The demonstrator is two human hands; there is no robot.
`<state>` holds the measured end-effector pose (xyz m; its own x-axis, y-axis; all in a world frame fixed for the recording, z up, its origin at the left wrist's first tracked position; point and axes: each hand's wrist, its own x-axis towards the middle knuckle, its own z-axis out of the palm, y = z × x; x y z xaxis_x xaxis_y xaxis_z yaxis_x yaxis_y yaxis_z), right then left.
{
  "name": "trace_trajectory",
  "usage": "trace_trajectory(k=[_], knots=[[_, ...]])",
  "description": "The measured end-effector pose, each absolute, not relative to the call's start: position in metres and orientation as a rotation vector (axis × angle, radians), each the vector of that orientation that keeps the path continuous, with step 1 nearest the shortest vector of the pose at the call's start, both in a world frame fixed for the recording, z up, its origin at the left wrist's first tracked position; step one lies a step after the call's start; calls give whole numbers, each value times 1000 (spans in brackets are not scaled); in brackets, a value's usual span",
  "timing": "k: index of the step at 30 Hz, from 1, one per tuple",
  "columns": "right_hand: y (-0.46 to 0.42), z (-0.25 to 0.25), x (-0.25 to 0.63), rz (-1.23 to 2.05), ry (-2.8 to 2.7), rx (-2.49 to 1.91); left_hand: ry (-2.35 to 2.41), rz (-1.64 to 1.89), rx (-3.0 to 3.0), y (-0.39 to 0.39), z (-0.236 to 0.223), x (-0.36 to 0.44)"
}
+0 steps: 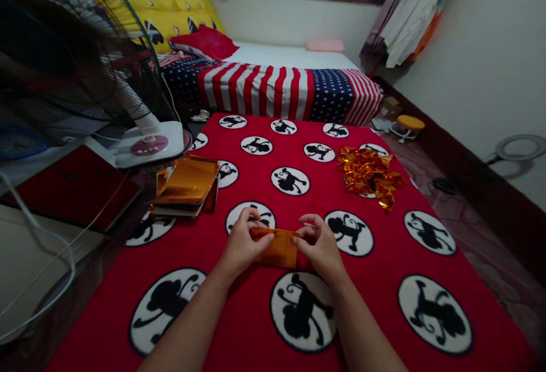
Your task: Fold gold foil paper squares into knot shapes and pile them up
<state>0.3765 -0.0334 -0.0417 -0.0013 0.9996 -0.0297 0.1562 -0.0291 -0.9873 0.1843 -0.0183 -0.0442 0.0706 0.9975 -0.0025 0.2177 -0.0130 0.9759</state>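
A sheet of shiny orange-gold foil paper [279,249] is held just over the red cloth, with a fold line along its top edge. My left hand [246,239] pinches its left end between thumb and fingers. At the other end, my right hand [318,242] pinches the upper right corner. Beyond my left hand lies a stack of gold foil paper [187,181], its sheets loosely aligned. Off to the right is a pile of folded gold foil pieces [369,173], crumpled-looking and pointed in shape.
The red cloth [256,315] with round monkey prints covers the surface before me. A standing fan [149,139] and a dark red box or board [72,184] are on the left. A bed [273,90] stands behind; a yellow-topped stool [409,123] is at the right.
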Motion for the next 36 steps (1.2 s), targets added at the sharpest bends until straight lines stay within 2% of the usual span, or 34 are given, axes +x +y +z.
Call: trace_trajectory(k=[7,13,24,36], knots=[[-33,-47,376,1040,-1291,-1366,1329,1059,1351,-15,-49,182],[-21,-45,392,957,-1004,-1342,1360,1207,1194,2,-42,170],[5,-47,369,1331,-1077,-1143,1228,1169,1229,30,-45,209],[5,-53,366,1110,-1292,-1267,1239,1092,1409,21,-44,211]])
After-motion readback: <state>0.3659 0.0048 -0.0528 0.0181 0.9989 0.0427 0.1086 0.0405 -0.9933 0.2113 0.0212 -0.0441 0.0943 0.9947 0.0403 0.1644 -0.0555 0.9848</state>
